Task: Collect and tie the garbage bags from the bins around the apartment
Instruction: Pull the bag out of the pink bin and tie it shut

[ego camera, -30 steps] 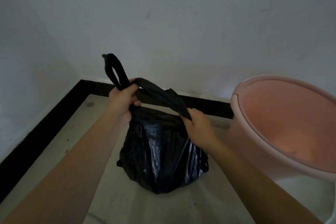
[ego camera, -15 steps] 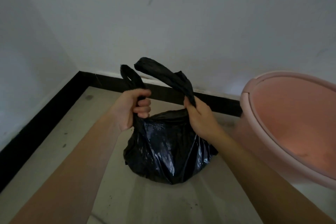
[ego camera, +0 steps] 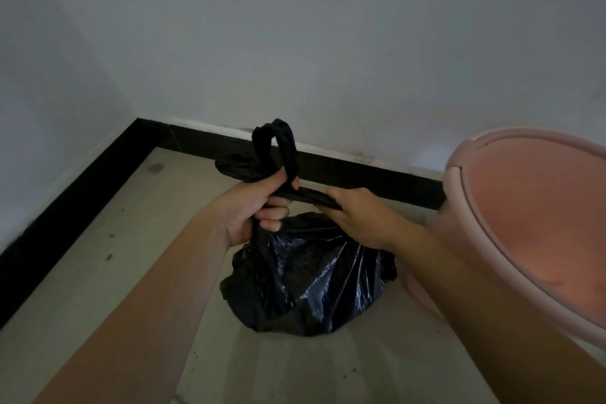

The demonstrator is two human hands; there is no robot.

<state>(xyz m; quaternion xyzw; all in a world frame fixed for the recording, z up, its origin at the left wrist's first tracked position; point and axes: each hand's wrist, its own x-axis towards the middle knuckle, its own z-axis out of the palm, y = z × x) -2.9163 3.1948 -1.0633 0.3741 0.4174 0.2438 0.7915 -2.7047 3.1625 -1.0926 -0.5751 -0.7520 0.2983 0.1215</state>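
Note:
A filled black garbage bag (ego camera: 308, 275) sits on the pale floor in a room corner. Its two handles are twisted together above it, and one loop (ego camera: 278, 147) stands up past my fingers. My left hand (ego camera: 259, 207) grips the gathered neck and that loop. My right hand (ego camera: 357, 213) pinches the other handle strand, which is stretched flat between the two hands. A pink plastic bin (ego camera: 531, 226) stands tilted at the right with nothing visible inside.
White walls (ego camera: 295, 43) meet at the corner behind the bag, with a black skirting board (ego camera: 360, 174) along their base. The tiled floor (ego camera: 108, 272) is speckled with dirt. The bin almost touches my right forearm.
The handles were held apart and upright; now they are crossed. My left hand holds the neck with one loop sticking up, and my right hand pulls the other strand sideways.

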